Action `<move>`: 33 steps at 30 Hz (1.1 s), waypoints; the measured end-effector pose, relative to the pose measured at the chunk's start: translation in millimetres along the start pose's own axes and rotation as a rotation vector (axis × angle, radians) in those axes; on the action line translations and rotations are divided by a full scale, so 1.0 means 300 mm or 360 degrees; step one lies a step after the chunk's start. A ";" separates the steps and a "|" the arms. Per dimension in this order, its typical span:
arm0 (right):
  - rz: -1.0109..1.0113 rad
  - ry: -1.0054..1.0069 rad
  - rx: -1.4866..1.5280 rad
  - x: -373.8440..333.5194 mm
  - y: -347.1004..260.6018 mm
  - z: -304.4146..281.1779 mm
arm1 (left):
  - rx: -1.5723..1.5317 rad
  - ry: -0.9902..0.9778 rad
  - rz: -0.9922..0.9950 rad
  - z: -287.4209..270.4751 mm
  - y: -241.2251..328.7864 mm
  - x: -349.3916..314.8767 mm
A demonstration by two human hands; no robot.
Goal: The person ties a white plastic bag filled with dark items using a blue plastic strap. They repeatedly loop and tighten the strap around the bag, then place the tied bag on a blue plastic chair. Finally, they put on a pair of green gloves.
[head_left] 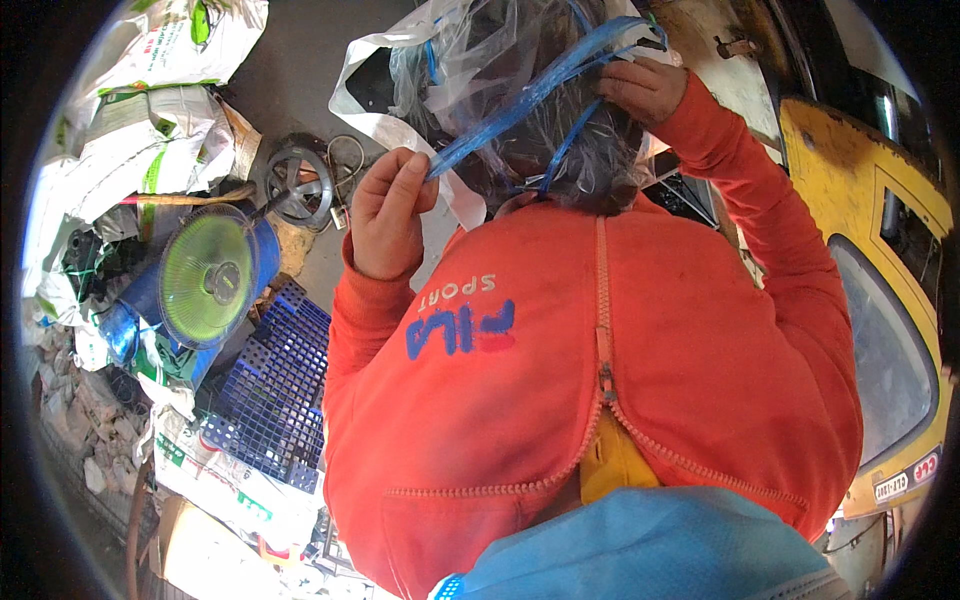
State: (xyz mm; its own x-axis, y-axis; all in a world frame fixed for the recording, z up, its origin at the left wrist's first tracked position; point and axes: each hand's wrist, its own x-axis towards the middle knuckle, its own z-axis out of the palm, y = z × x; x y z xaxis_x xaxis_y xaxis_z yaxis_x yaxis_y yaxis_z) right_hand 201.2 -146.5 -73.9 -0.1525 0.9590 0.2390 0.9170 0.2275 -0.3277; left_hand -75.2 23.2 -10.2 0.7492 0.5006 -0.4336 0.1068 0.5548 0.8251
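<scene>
One blue strand (525, 108) slants over the clear bag (480, 70), between the hands, its long axis rising away rightward; left hand (392, 213), closed in a pinch, has its lower end; right hand (643, 92), fingers curled, is just below its upper end, grip undeterminable.

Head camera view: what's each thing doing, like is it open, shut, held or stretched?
Shiny blue plastic ribbon: stretched slantwise between the hands.
Bare left hand: pinching the ribbon's near end.
Bare right hand: fingers curled beside the far end; grip partly hidden.
Clear plastic bag with dark contents: crumpled; tied or not, cannot tell.
Orange-red zip jacket: partly zipped, open near the collar.
Round green fan: spinning or still, cannot tell.
</scene>
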 end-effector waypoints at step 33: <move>0.0818 0.0698 -0.0083 -0.086 -0.032 -0.003 | -0.0182 0.0013 -0.0032 0.041 -0.002 0.037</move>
State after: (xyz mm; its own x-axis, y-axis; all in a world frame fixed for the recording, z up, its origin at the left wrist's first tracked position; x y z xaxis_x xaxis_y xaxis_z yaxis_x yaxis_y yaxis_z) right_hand 196.9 -173.6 -76.0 0.4611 0.7833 0.4168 0.8513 -0.2581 -0.4568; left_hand -59.1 20.3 -10.9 0.7421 0.4939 -0.4532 0.0463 0.6367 0.7697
